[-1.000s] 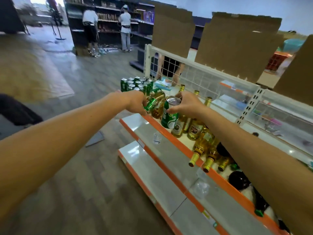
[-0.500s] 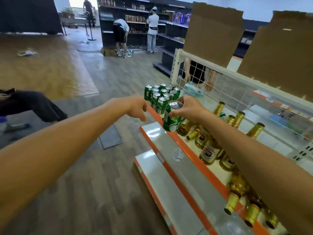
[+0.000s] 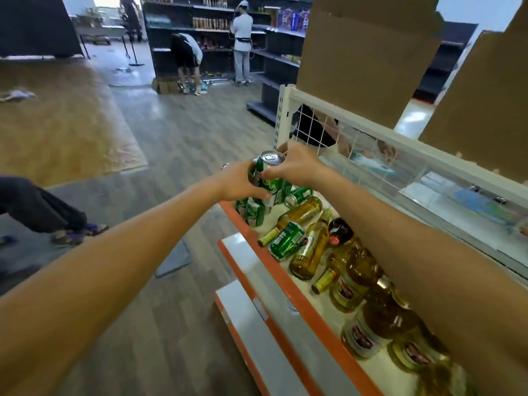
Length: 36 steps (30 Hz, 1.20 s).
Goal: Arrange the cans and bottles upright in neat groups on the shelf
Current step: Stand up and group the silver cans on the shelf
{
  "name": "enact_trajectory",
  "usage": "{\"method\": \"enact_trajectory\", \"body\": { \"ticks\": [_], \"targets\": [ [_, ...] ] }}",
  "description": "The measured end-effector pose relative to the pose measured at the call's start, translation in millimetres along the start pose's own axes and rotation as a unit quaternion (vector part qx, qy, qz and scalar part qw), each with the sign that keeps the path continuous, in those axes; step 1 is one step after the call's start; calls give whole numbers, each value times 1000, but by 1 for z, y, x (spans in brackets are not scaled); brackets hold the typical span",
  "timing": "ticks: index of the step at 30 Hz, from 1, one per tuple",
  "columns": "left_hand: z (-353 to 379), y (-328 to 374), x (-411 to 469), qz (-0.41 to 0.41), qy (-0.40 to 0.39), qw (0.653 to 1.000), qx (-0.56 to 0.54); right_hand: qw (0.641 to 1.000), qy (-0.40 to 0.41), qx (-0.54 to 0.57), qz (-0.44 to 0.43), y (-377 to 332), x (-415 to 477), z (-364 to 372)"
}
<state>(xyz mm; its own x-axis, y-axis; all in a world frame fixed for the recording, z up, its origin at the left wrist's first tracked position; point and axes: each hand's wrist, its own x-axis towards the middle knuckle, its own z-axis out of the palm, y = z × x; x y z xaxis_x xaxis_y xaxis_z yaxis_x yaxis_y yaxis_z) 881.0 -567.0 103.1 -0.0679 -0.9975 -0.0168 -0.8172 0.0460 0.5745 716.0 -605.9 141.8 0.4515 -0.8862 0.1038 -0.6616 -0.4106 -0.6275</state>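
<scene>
My right hand (image 3: pixel 297 167) and my left hand (image 3: pixel 238 185) both grip one green can (image 3: pixel 271 178), upright, its silver top showing. It hangs just above a group of upright green cans (image 3: pixel 254 211) at the shelf's far left end. Two more green cans lie on their sides, one (image 3: pixel 287 240) across the bottles and one (image 3: pixel 299 195) behind the group. Amber bottles with gold caps lie flat (image 3: pixel 298 216) (image 3: pixel 310 252). Other amber bottles stand upright (image 3: pixel 350 287) under my right forearm, which hides part of them.
The shelf has an orange front edge (image 3: pixel 288 287), with two lower white shelves (image 3: pixel 248 315) stepping out toward the aisle. A white wire mesh back (image 3: pixel 340 141) and cardboard sheets (image 3: pixel 363 61) rise behind. Someone's legs (image 3: pixel 43 208) rest at left; two people (image 3: pixel 243 44) work at distant shelves.
My right hand carried the green can left, over the group of upright cans. My left hand, apart from it before, now closes on the same can.
</scene>
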Motion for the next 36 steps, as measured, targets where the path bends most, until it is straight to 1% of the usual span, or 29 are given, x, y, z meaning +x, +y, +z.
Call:
{"method": "enact_trajectory", "body": {
  "ticks": [3,6,10,12,15,18,19,21,23,27,31,36],
  "targets": [
    [-1,-10,38,-3,22,998,-58,1000,5,-3,1,5,34,-2],
    [-4,-21,74,7,23,996,-87,1000,11,-5,14,14,66,-1],
    [-15,-28,118,80,6,987,-141,999,33,-17,32,25,111,3],
    [-24,-33,144,110,1,985,-132,998,43,-21,42,29,137,5],
    [-43,-50,192,132,10,985,-107,997,56,-7,49,29,180,3],
    [-61,-72,244,118,7,990,-73,993,99,23,61,26,222,-7],
    [-65,-79,260,108,3,992,-70,990,115,28,71,27,233,-10],
    [-70,-91,291,115,-12,990,-84,987,131,19,93,35,251,-13],
    [-69,-104,321,111,-13,988,-103,985,129,-1,114,50,265,-13],
    [-53,-125,367,69,-8,991,-115,979,113,-20,169,90,279,-5],
    [-22,-140,404,62,-38,992,-105,975,86,-20,205,126,284,2],
    [2,-120,410,69,-54,990,-110,970,83,-9,227,155,284,7]
  ]
}}
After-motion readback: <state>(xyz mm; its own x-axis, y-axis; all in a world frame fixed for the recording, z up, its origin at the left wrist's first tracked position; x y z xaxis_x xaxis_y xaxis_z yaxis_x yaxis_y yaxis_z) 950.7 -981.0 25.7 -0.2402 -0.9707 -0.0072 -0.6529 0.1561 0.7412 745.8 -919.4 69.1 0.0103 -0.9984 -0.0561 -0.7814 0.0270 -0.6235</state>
